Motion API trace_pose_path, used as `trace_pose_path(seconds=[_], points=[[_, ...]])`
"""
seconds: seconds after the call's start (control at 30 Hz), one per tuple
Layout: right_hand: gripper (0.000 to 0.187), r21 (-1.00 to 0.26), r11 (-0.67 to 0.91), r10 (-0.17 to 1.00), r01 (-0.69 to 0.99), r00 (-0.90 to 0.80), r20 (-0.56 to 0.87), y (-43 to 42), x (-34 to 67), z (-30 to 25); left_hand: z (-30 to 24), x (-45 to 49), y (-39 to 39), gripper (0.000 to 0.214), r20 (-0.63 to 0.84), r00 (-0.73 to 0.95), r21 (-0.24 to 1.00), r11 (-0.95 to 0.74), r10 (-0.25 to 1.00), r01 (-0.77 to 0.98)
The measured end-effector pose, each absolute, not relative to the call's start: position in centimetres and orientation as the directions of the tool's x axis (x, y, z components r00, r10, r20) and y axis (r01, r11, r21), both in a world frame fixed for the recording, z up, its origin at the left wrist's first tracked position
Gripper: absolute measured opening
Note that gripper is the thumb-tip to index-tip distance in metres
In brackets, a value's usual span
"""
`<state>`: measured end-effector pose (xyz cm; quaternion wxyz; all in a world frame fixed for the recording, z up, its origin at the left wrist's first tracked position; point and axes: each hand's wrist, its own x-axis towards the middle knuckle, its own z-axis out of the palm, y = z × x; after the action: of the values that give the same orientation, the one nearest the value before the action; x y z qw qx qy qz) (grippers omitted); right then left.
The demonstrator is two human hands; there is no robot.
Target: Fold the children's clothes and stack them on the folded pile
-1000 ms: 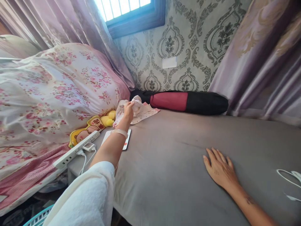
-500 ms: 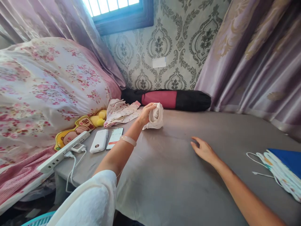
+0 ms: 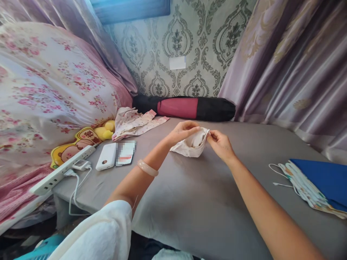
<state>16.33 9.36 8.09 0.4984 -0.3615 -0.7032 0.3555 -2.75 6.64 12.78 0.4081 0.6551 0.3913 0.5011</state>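
Note:
A soft white cloth piece (image 3: 195,146), gathered round an opening like a small pouch or cap, is between my two hands over the grey-covered surface (image 3: 187,202). Its exact kind does not show. My left hand (image 3: 184,130) is closed on its left and far edge, with the thumb along the rim. On the opposite side, the fingers of my right hand (image 3: 220,142) pinch the right rim. The cloth's underside hangs low, and I cannot tell whether it rests on the surface. A pale bangle (image 3: 148,168) circles my left wrist.
At left lie a phone (image 3: 126,153), a white power bank (image 3: 106,157) and a power strip (image 3: 63,169) with cables. Folded printed clothes (image 3: 135,124) lie behind them. A black-and-red long bag (image 3: 177,108) lines the wall. Folded fabric with a blue piece (image 3: 321,182) lies right.
My right hand has moved up and left to take the cloth's right rim. My left hand has shifted right with the cloth, which is now spread between both hands. The view has tilted down.

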Motion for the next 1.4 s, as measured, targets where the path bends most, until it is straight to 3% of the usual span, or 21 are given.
trace_pose_path(seconds=[0.13,0.37,0.57,0.73,0.87,1.17,1.3,1.4], points=[[0.051,-0.880,0.448,0.893,0.157,-0.137,0.430,10.3,16.7,7.7,10.4,-4.8,4.9,0.032,0.335,-0.151,0.922,-0.290,0.930,0.257],[0.051,-0.864,0.481,0.877,0.149,-0.071,0.476,11.3,16.4,8.3,5.5,-6.3,1.9,0.014,0.230,-0.206,0.851,-0.094,0.951,0.516],[0.048,-0.833,0.516,0.855,0.201,-0.065,0.514,10.9,16.0,9.5,3.2,-4.7,4.6,0.016,0.215,-0.179,0.905,-0.127,0.960,0.407],[0.045,-0.810,0.530,0.840,0.252,-0.029,0.541,10.8,17.6,10.4,3.8,-3.6,6.8,0.024,0.246,-0.312,0.934,-0.138,0.918,0.330],[0.043,-0.795,0.547,0.824,0.262,-0.002,0.566,10.8,19.1,10.9,4.4,-2.5,7.5,0.013,0.309,-0.148,0.909,-0.247,0.939,0.335],[0.043,-0.759,0.573,0.786,0.310,0.057,0.616,10.6,22.1,12.2,4.6,0.1,7.4,0.032,0.267,0.064,0.951,-0.273,0.962,0.146],[0.041,-0.687,0.586,0.749,0.430,0.038,0.662,10.1,23.9,13.5,6.3,-0.4,7.4,0.033,0.328,-0.012,0.944,-0.327,0.944,0.048],[0.037,-0.551,0.581,0.711,0.599,-0.046,0.701,9.3,25.1,15.1,8.7,-1.6,7.9,0.027,0.431,-0.119,0.902,-0.423,0.894,0.088]])
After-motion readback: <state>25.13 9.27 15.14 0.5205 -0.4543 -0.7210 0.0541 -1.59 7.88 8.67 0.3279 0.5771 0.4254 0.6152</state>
